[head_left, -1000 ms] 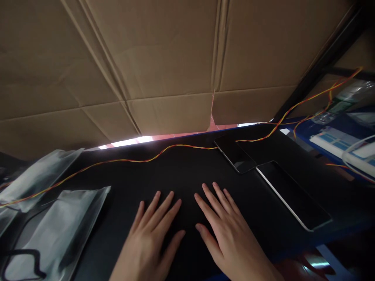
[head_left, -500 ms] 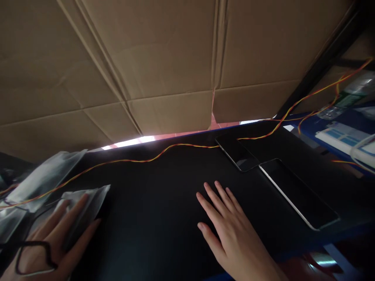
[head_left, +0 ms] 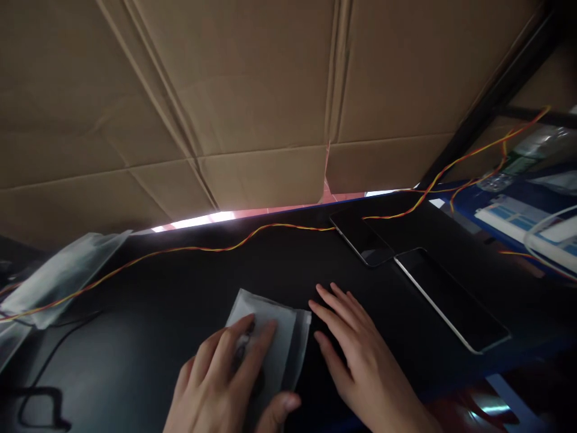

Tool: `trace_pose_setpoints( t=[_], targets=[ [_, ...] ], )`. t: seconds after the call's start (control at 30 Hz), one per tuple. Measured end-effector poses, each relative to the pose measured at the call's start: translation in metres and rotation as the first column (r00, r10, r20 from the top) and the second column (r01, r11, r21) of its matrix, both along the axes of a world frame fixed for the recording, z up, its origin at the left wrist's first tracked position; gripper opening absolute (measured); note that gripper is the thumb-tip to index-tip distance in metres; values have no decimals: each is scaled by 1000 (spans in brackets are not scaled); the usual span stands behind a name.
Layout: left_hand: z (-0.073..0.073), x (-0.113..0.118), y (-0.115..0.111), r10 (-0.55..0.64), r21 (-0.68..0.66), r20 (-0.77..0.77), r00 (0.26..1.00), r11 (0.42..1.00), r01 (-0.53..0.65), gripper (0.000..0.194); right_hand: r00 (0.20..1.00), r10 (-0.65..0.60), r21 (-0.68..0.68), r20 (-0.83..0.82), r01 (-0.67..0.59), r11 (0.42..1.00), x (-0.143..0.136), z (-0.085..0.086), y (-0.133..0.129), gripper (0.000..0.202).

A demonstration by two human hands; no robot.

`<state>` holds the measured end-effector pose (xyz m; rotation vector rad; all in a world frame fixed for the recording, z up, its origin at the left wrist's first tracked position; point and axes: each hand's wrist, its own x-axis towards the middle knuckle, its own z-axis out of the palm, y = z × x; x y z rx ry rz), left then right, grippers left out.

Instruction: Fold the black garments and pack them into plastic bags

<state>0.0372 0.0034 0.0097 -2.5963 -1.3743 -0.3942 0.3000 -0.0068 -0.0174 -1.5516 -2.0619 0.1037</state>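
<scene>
Left grip (head_left: 214,385), fingers spread over the translucent bag (head_left: 278,353), which lies directly beneath it on the table (head_left: 211,279); long axis partly hidden, so uncertain; right grip (head_left: 360,364), fingers loosely fanned, just right of the bag, apart from it.
</scene>
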Motion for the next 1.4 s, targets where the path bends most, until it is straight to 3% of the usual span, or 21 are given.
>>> trace_pose_setpoints(
  t=[0.1,0.23,0.47,0.67,0.8,1.07,1.23,1.4],
  targets=[
    [-4,10,9,-77,73,-15,997,994,78,72,990,-88,-22,-110,86,996,-2,5,3,35],
    [-12,21,8,-43,98,-18,999,994,45,71,973,-176,-110,-153,160,981,-9,15,13,28],
    [-23,24,1,33,68,2,999,997,-33,68,962,-175,-234,-211,124,964,-24,26,24,28],
    [-27,20,2,89,-83,115,989,993,-80,69,970,-109,-253,-218,52,966,-33,17,-5,24],
    [-30,23,1,113,-73,88,990,992,-107,71,964,-32,-314,-263,-54,948,-33,15,-18,23],
    [-54,36,-18,164,62,-4,986,985,-163,83,964,-126,-202,-234,79,976,-31,26,-4,30],
    [-46,42,-5,20,185,2,1000,982,-21,76,969,-131,-169,-210,96,981,-28,21,-2,30],
    [-34,40,5,60,140,-22,998,989,-56,73,964,-43,-358,-264,-57,932,-25,19,-16,21]
  ],
)
